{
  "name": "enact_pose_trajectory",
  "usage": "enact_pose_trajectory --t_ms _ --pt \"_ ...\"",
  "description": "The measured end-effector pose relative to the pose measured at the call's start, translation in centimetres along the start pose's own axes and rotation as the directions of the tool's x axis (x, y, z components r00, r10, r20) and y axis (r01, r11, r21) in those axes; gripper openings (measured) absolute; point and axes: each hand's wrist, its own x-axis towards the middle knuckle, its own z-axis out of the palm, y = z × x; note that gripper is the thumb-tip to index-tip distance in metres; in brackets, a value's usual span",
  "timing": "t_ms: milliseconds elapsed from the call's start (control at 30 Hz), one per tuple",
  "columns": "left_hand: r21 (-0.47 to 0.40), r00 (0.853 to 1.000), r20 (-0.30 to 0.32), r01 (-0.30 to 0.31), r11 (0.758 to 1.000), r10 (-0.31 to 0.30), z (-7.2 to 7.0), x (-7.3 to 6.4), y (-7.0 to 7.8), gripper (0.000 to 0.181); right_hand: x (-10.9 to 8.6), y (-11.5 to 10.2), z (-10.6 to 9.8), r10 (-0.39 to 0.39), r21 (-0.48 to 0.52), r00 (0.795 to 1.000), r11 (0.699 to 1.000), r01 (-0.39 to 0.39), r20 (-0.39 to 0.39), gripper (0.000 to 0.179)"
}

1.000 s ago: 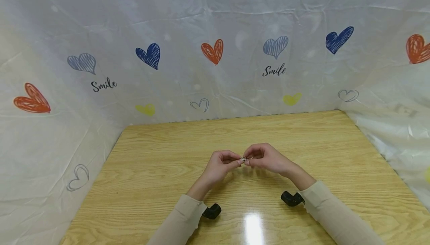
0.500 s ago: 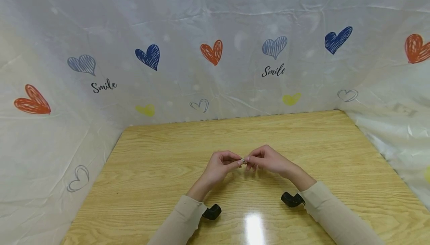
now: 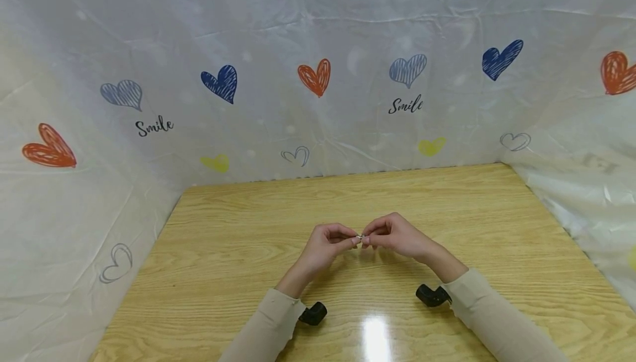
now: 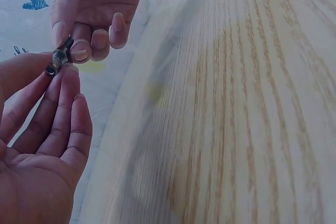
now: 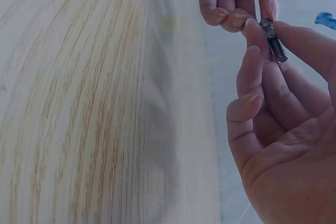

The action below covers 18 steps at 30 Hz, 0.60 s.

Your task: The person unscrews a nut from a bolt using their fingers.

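Note:
A small dark metal bolt (image 5: 277,49) spans the gap between my two hands, its threaded end showing in the right wrist view. My left hand (image 3: 324,247) pinches one end between thumb and fingertips. From the other side my right hand (image 3: 399,236) pinches the bolt near its middle, its thumb and forefinger meeting around it. In the left wrist view the bolt (image 4: 58,60) has a round, hollow-looking end towards my left hand and a wider part midway. Fingertips cover some of the bolt, and whether that wider part is a separate nut I cannot tell.
Both hands are above a wooden table (image 3: 238,224). A pale sheet printed with hearts (image 3: 258,36) hangs behind and along both sides. Black mounts (image 3: 314,313) stick out by the cuffs of both sleeves, and light glares on the table's front.
My right fingers have shifted along and around the bolt, extending and drawing back in. Less of its shaft shows in the head view now. My left hand keeps its pinch and place.

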Motion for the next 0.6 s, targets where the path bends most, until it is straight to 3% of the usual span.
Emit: enact_pose_trajectory --t_ms 233,600 --pt "-0.007 1.0 0.012 -0.007 1.0 0.007 -0.05 -0.11 0.08 0.018 -0.02 -0.05 0.06 -0.008 0.021 1.0 1.0 0.009 -0.015 0.018" --pt "-0.005 1.0 -0.018 -0.025 1.0 0.025 -0.1 -0.05 -0.15 0.018 0.08 -0.02 0.27 -0.039 0.016 0.998 0.999 0.04 -0.042 0.02"
